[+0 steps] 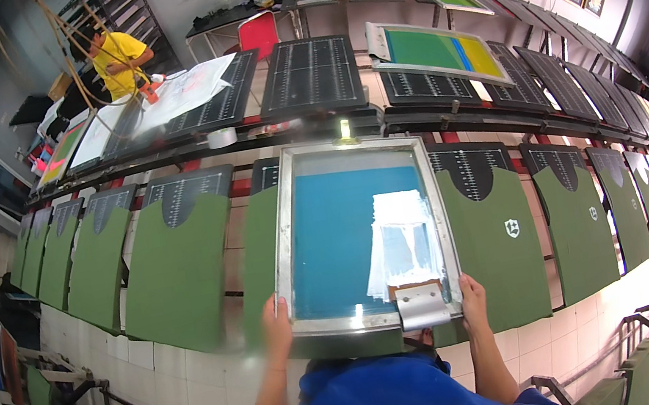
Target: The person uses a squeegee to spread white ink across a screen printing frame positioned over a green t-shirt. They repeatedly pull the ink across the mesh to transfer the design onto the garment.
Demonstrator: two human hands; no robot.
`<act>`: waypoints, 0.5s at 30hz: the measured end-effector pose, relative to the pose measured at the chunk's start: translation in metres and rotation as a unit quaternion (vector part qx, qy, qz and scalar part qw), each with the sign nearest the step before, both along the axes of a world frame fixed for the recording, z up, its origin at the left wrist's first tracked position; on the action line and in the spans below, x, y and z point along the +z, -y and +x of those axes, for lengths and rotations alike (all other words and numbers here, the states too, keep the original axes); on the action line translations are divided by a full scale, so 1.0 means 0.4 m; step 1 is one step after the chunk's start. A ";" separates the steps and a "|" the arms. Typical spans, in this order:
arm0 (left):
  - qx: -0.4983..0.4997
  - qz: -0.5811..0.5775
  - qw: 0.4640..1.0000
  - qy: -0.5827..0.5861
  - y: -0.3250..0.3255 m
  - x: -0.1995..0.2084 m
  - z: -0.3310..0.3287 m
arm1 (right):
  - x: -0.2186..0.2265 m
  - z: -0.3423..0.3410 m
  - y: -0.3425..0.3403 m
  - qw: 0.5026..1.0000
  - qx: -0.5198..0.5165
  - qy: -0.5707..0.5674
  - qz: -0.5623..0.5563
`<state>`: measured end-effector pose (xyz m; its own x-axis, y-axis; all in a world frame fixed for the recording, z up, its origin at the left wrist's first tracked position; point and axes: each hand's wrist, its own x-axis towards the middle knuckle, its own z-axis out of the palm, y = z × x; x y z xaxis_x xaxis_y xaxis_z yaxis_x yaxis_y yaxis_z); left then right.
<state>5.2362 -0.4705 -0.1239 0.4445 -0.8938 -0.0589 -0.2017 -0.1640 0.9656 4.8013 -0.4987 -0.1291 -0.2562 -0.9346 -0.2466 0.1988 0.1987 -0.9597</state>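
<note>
A silkscreen frame with a metal rim and blue mesh is tilted in front of me, over the row of printing boards. My left hand grips its near left corner, and my right hand has hold of the near right corner. White ink is smeared over the right half of the mesh. At the near edge, a squeegee with a metal handle rests in the ink and overhangs the rim. Just right of the frame, a green shirt piece with a small white emblem lies on its board.
More green pieces cover boards on both sides. Behind them runs a second row of dark boards, with a green-and-yellow screen on it. A tape roll sits on the rail between. A person in yellow stands far left.
</note>
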 end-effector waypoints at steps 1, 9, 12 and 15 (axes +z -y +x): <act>0.000 0.001 1.000 -0.009 0.007 -0.001 0.055 | -0.005 0.052 0.014 1.000 0.005 0.016 -0.001; -0.029 0.003 0.999 -0.021 0.057 0.031 0.255 | -0.031 0.246 0.068 1.000 0.003 0.023 -0.001; -0.017 0.027 0.999 -0.029 0.056 0.022 0.295 | -0.020 0.284 0.081 1.000 0.013 0.028 0.002; -0.024 0.004 0.999 -0.025 0.063 0.031 0.308 | -0.028 0.297 0.094 1.000 0.011 0.014 0.000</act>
<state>5.3595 -0.4957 -0.1115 0.3977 -0.9134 -0.0870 -0.1620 -0.1633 0.9732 4.9200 -0.5363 -0.1404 -0.2291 -0.9400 -0.2530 0.2220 0.2026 -0.9538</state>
